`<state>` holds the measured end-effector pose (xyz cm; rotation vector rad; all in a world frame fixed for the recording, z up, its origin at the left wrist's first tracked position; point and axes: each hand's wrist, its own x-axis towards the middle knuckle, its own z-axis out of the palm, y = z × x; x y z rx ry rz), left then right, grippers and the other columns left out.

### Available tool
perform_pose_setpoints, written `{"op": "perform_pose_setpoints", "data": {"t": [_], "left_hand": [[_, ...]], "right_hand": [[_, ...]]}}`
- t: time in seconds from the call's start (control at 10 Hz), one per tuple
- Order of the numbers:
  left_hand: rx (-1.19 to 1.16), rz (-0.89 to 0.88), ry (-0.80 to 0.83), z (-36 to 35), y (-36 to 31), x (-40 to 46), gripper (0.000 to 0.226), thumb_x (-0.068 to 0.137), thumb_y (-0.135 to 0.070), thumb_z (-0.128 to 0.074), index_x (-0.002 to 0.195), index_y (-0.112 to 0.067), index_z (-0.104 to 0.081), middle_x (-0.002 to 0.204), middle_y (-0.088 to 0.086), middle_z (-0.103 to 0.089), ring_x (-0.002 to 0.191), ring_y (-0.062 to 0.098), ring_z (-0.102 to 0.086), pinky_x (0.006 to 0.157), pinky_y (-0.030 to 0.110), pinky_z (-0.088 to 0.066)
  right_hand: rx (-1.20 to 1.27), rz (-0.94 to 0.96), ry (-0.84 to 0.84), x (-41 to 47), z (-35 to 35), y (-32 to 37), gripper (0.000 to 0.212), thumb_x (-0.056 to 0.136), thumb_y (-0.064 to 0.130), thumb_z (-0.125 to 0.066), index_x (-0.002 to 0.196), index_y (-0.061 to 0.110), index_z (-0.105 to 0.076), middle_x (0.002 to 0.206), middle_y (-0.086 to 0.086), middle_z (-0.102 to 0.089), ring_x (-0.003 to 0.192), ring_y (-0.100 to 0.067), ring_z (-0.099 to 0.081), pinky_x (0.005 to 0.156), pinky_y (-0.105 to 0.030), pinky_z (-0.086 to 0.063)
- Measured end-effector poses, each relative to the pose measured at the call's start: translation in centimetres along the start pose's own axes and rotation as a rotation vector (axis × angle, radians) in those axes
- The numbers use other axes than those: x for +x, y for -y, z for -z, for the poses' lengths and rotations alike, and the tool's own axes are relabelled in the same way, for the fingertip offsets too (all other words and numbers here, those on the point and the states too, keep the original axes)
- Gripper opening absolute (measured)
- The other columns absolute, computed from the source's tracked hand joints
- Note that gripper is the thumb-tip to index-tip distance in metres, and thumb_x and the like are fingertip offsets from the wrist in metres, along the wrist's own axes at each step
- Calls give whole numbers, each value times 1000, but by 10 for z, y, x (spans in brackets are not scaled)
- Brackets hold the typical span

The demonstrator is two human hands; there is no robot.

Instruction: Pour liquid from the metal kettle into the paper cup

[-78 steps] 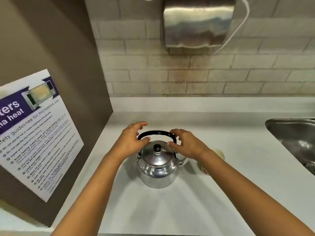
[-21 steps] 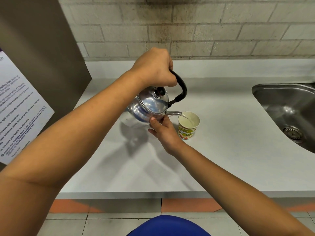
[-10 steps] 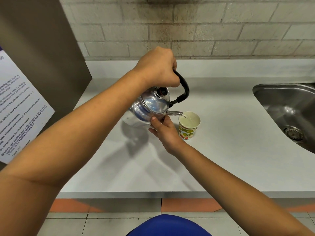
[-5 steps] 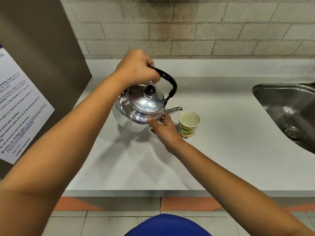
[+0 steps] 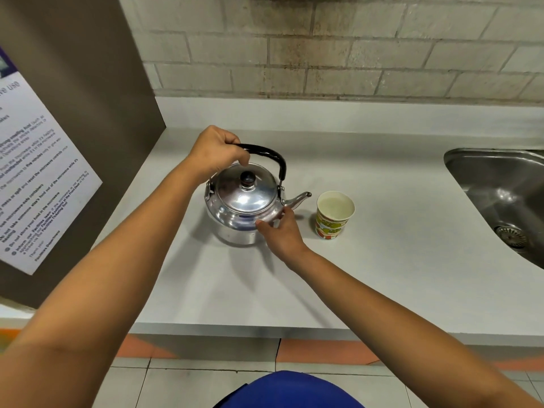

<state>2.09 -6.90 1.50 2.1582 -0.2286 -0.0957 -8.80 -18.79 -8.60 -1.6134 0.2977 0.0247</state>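
The shiny metal kettle (image 5: 245, 206) stands upright on the grey counter (image 5: 368, 260), its spout pointing right toward the paper cup (image 5: 334, 214). My left hand (image 5: 217, 151) is closed around the left end of the kettle's black handle. My right hand (image 5: 279, 231) rests with fingertips against the kettle's front right side, just below the spout. The cup, with a green and yellow print, stands a little right of the spout and holds pale liquid.
A steel sink (image 5: 506, 195) is set into the counter at the right. A brown panel with a printed notice (image 5: 38, 178) walls off the left side. A brick wall (image 5: 323, 45) runs behind, and the counter's front edge is near me.
The kettle was tilted with its spout over the cup; it has swung back level and come down onto the counter left of the cup. Both hands stayed on it.
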Motion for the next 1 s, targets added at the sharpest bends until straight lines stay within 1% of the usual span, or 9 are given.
{"op": "perform_pose_setpoints", "data": {"t": [0.1,0.2,0.3,0.4,0.5,0.6,0.7,0.9,1.0], "left_hand": [[-27,27,3,-2,10,0,34,55,0,-67,31,-22,-57,26,-13,-34,29,3,-30,34,9,-24],[-65,66,-10,-4,20,2,29,55,0,-67,36,-19,-57,34,-7,-37,30,3,-29,33,10,-22],[-90,92,-21,-3,25,5,19,55,0,-66,45,-12,-56,42,0,-36,29,4,-27,33,9,-20],[-100,114,-20,-2,27,6,19,55,0,-66,45,-11,-55,36,-6,-35,28,4,-26,33,10,-19],[-115,125,-15,-1,35,10,25,56,-1,-66,41,-16,-54,29,-12,-32,28,5,-25,32,12,-20],[-100,115,-17,-1,38,9,27,57,-3,-66,39,-19,-53,28,-12,-32,30,5,-27,33,12,-22],[-88,84,-28,-4,41,10,25,59,-5,-67,42,-19,-54,30,-12,-35,38,7,-31,40,16,-26],[-65,25,-124,-7,41,0,9,60,-16,-66,58,-23,-63,59,0,-55,61,18,-50,63,27,-40],[89,-138,-230,-15,38,-10,30,63,-29,-62,91,-26,-69,95,-3,-66,89,19,-60,87,34,-45]], "right_hand": [[-25,-11,-8,2,-1,-5,53,80,4,-59,127,5,-35,104,2,-45,96,-10,-46,56,6,-37],[-86,-32,-14,6,-3,-10,51,80,6,-60,126,5,-36,106,1,-46,99,-14,-50,64,-6,-39],[-115,-64,-20,10,-5,-12,52,80,9,-59,126,5,-36,116,-6,-49,112,-24,-53,83,-21,-39],[-146,-95,-8,13,-6,-14,57,80,13,-59,129,5,-32,131,-14,-46,120,-28,-49,92,-27,-39],[-193,-139,8,16,-6,-17,64,80,20,-60,134,6,-28,139,-17,-38,125,-31,-45,107,-39,-38],[-192,-149,4,17,-7,-17,65,79,21,-60,135,8,-28,140,-17,-38,124,-31,-45,108,-43,-37],[-190,-152,6,17,-6,-16,65,79,22,-60,134,8,-28,139,-17,-38,124,-31,-46,108,-44,-37],[-286,-92,-28,7,-6,-12,73,77,22,-62,137,8,-24,139,-18,-33,125,-32,-42,107,-36,-36],[-393,58,-99,1,1,-3,78,80,24,-59,142,10,-14,148,-16,-21,135,-29,-30,103,-23,-25]]}}
